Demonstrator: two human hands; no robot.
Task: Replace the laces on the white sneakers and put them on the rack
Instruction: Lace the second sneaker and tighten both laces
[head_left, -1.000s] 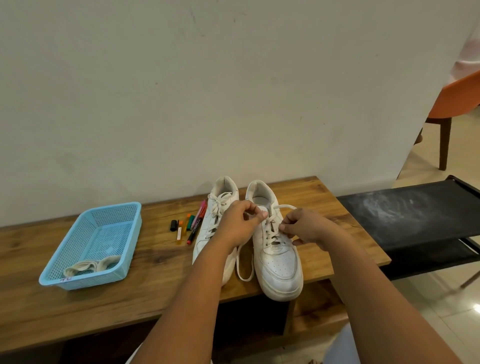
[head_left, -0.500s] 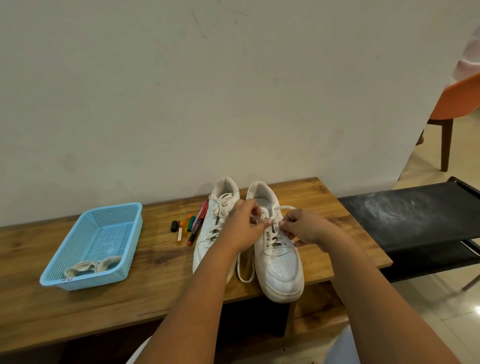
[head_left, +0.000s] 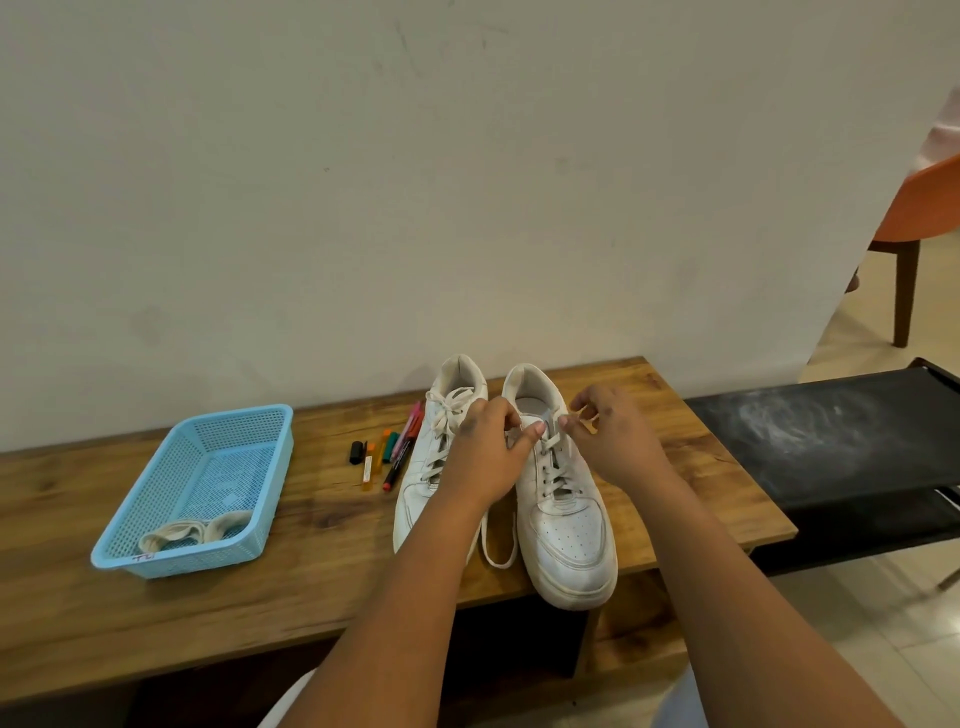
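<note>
Both white sneakers (head_left: 498, 483) sit laced on the bench (head_left: 311, 587), left of the black rack (head_left: 831, 447). My left hand (head_left: 485, 457) and right hand (head_left: 613, 441) each pinch, I think, lace ends (head_left: 553, 441) at the right shoe's top; tying and racking remain.

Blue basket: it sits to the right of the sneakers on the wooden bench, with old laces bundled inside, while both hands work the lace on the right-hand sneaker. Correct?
Not quite. The head view shows the blue basket to the left of the sneakers, not the right. The rest holds: laces inside, left hand and right hand at that sneaker's lace.
</note>
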